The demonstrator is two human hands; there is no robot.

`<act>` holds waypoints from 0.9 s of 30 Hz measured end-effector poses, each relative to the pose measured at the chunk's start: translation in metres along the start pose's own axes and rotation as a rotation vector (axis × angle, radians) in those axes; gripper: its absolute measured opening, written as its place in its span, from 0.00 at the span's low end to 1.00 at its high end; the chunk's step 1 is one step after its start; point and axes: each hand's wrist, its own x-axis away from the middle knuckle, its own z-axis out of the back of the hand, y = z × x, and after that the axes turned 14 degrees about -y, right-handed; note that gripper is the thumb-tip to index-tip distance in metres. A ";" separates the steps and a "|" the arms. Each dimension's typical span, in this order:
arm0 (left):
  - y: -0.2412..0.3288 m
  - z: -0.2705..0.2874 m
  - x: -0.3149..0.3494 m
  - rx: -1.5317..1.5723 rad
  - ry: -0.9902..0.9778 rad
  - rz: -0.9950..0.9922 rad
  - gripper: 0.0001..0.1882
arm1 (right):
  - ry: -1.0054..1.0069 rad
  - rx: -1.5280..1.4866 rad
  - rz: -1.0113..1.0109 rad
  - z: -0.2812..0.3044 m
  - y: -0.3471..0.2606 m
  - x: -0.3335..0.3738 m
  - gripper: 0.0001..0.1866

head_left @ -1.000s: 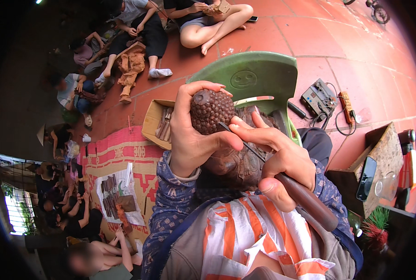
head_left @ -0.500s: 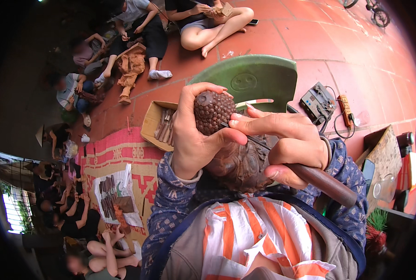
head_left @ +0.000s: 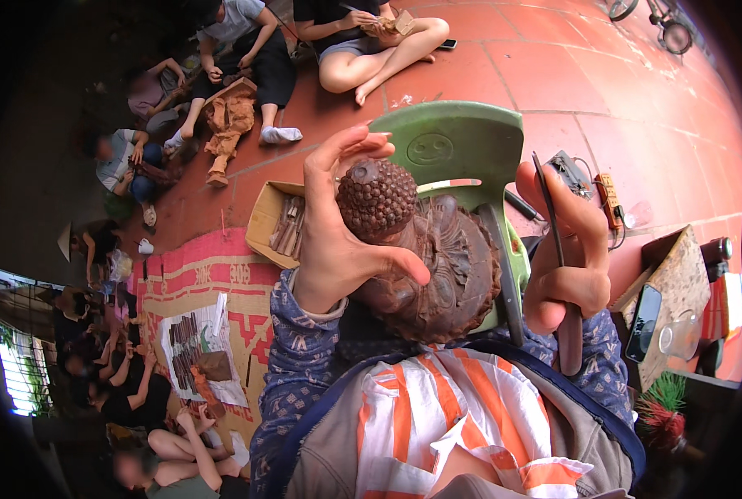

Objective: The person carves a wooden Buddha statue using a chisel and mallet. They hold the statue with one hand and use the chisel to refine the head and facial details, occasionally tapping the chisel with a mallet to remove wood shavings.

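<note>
A dark brown carved wooden statue (head_left: 450,270), its head covered in small round knobs, lies in front of me against a green plastic chair (head_left: 479,141). My left hand (head_left: 329,233) curves around the knobbed head from the left, thumb stretched over the carving below it and fingers arched above. To the right of the statue, my right hand (head_left: 583,279) is raised and turned palm inward. It grips a carving chisel (head_left: 570,345) with a thin dark metal blade pointing up and a wooden handle pointing down. The blade is apart from the wood.
Left of the chair sits a cardboard box (head_left: 271,218) of tools. Further left, more tools lie on paper (head_left: 200,341) over a patterned mat (head_left: 196,279). On the right are a control box (head_left: 572,173), a power strip (head_left: 609,200) and a phone (head_left: 644,320). Several people sit around.
My right hand has pulled the chisel away from the knobbed head to the right and turned it upright. My left fingers have loosened around the head, uncovering more of the statue.
</note>
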 end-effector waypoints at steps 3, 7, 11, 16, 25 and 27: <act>-0.002 0.002 0.011 -0.104 0.174 -0.144 0.60 | -0.087 -0.117 -0.105 -0.004 -0.011 0.014 0.29; 0.019 0.008 0.036 -0.191 0.018 -0.474 0.39 | -0.189 -0.187 -0.201 -0.008 -0.031 0.027 0.22; 0.060 -0.031 0.043 -0.122 -0.379 -0.335 0.26 | -0.534 -0.070 -0.321 -0.020 -0.048 0.028 0.06; 0.060 -0.077 0.040 -0.107 -0.489 -0.423 0.27 | -0.565 -0.037 -0.449 -0.042 -0.043 0.091 0.07; 0.069 -0.072 0.041 -0.162 -0.397 -0.594 0.17 | -0.389 0.423 -1.006 -0.030 -0.027 0.130 0.30; 0.071 -0.070 0.035 -0.176 -0.428 -0.678 0.15 | -0.424 0.477 -1.182 -0.035 -0.027 0.151 0.33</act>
